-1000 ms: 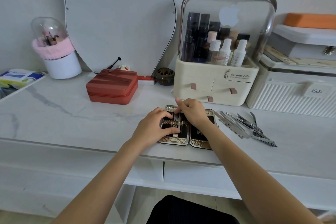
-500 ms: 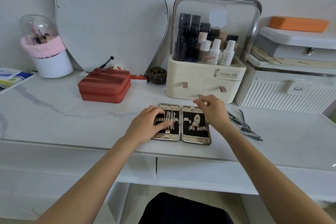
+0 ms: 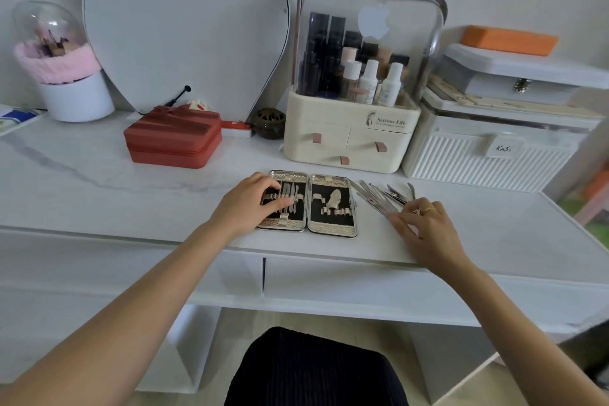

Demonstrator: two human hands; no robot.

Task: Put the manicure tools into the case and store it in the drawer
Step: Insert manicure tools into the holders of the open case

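The manicure case (image 3: 332, 229) lies open flat on the white marble tabletop (image 3: 99, 194), gold rims and black lining with elastic loops. A few tools sit in its left half. My left hand (image 3: 252, 204) rests on that left half, fingers spread over the tools. To the right of the case lies a loose pile of steel manicure tools (image 3: 382, 194). My right hand (image 3: 425, 224) reaches into the near end of that pile, fingertips touching the tools; whether they pinch one is hidden. Two closed drawers (image 3: 346, 283) sit under the tabletop's front edge.
A red zip case (image 3: 173, 138) stands at the back left, a cream cosmetics organiser (image 3: 352, 142) behind the manicure case, a white ribbed box (image 3: 487, 158) to its right. A mirror (image 3: 184, 20) leans on the wall beside a white brush holder (image 3: 74, 97).
My right hand left the case's right half and moved right to the loose tool pile. My left hand stayed on the left half of the case.
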